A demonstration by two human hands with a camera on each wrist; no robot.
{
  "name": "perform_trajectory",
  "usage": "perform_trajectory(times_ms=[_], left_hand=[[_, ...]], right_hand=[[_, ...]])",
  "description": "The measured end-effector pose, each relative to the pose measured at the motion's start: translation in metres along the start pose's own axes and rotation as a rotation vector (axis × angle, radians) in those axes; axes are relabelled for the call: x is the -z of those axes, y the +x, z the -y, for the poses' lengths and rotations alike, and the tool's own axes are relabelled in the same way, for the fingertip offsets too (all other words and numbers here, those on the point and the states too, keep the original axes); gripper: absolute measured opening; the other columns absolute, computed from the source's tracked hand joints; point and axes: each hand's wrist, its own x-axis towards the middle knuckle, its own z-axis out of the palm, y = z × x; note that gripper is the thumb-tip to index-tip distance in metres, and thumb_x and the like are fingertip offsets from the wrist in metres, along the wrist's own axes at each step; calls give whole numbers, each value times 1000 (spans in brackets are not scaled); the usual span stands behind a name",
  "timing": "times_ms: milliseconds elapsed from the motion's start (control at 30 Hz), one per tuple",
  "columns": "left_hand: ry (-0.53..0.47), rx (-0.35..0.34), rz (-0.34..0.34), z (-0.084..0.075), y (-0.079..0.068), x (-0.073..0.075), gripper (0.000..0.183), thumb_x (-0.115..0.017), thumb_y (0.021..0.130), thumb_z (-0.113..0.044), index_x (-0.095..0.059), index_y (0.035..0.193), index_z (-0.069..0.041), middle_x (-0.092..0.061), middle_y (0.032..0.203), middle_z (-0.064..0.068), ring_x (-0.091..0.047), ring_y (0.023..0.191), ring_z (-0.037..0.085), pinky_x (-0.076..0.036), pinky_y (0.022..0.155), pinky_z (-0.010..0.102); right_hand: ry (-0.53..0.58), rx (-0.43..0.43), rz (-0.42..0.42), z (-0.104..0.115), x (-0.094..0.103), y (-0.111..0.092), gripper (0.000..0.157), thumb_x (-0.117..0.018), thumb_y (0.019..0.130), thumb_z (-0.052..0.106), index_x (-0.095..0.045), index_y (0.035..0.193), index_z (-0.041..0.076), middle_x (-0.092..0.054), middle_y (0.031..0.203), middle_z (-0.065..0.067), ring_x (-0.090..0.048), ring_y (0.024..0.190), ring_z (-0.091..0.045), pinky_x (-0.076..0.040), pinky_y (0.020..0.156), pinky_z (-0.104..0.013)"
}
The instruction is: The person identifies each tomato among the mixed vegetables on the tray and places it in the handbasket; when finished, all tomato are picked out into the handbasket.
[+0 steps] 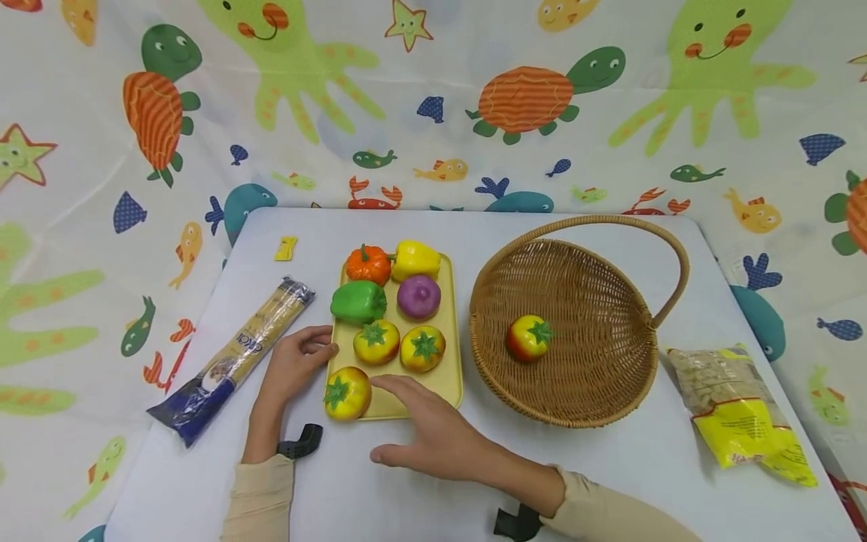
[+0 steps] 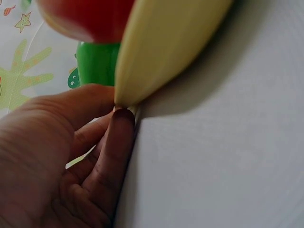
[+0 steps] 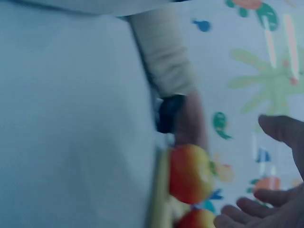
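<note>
A yellow tray [image 1: 389, 387] lies on the table, and my left hand [image 1: 299, 363] holds its left rim between thumb and fingers. On the tray are an orange pumpkin [image 1: 368, 266], a yellow bell pepper [image 1: 416, 260], a green bell pepper [image 1: 360, 302], a purple onion [image 1: 418, 296] and three red-yellow tomatoes with green leaf tops. One tomato [image 1: 348, 394] sits at the near left corner. Just right of it hovers my right hand [image 1: 440, 436], thumb and fingers spread, touching nothing. In the right wrist view, a gap separates the right hand [image 3: 270, 204] from that tomato [image 3: 191, 174].
A wicker basket [image 1: 596, 354] with a tall handle stands right of the tray, one tomato [image 1: 529, 338] inside. Farther right lies a yellow bag [image 1: 738, 406]. A long pasta packet [image 1: 233, 361] lies left of the left hand, and a small yellow wrapper [image 1: 286, 248] lies behind it.
</note>
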Motion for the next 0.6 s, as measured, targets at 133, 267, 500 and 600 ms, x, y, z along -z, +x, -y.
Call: perform_trajectory(times_ms=[133, 267, 500, 600], left_hand=[[0, 2, 2, 0, 1, 1, 43, -70, 93, -30, -65, 128, -7, -68, 104, 7, -65, 86, 20, -47, 71, 27], [5, 6, 0, 0, 2, 0, 43, -70, 93, -31, -65, 128, -8, -68, 104, 7, -64, 86, 20, -48, 71, 28], [5, 5, 5, 6, 1, -1, 42, -70, 93, -31, -65, 128, -9, -68, 104, 6, -65, 86, 19, -49, 71, 29], [10, 6, -3, 7, 2, -3, 42, -70, 93, -31, -65, 127, -9, -68, 104, 6, -65, 85, 18, -49, 72, 28]], right_hand=[[7, -93, -92, -12, -29, 20, 91, -82, 81, 41, -32, 154, 20, -34, 153, 10, -35, 137, -7, -33, 108, -35], [30, -126, -136, -17, -46, 34, 94, -83, 81, 39, -29, 155, 18, -30, 156, 6, -33, 138, -9, -31, 109, -36], [30, -118, -169, -25, -66, 48, 94, -82, 81, 38, -28, 154, 14, -29, 156, 4, -33, 138, -10, -30, 110, -35], [-9, -85, -184, -29, -69, 53, 91, -82, 82, 36, -30, 153, 12, -31, 155, 2, -36, 136, -10, -32, 109, -33]])
